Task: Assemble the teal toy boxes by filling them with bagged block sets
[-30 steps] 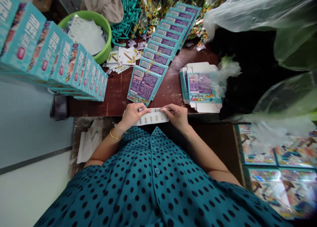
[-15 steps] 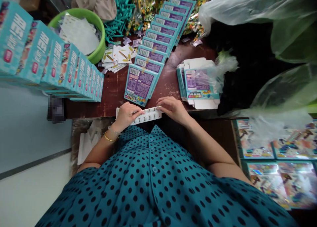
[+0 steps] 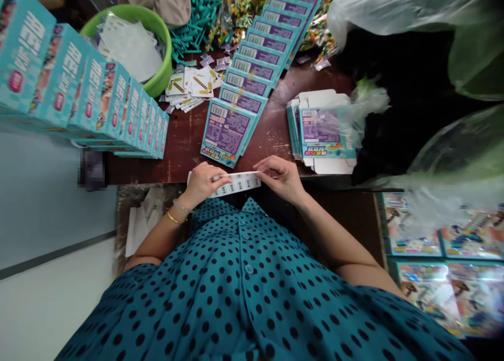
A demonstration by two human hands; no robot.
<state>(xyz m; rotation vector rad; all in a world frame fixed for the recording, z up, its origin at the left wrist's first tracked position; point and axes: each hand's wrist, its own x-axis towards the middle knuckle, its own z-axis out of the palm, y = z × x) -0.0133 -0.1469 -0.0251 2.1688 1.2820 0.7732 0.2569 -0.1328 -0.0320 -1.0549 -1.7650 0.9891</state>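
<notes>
A white sheet of small round-printed stickers [image 3: 241, 183] is held low at the table's front edge, just above my lap. My left hand [image 3: 205, 184] grips its left part, thumb on top. At the sheet's upper right corner my right hand [image 3: 281, 178] has thumb and fingertips pinched together; whether a sticker is between them is too small to see. Just beyond the hands, a slanting row of teal and purple boxes [image 3: 224, 132] overlaps away toward the back. Right of it lies a stack of flattened boxes [image 3: 325, 132], partly under clear plastic.
Teal boxes [image 3: 82, 93] stand in a row at the left. Behind them is a green basin [image 3: 167, 61] holding white sheets, with printed cards [image 3: 192, 88] and teal sticks [image 3: 197, 14] nearby. Plastic bags [image 3: 394, 9] hang at the right, above packed boxes [image 3: 413, 229].
The view has shifted slightly, so everything sits a little further right. Both hands keep their hold on the sheet, and the right fingertips have closed more at its corner.
</notes>
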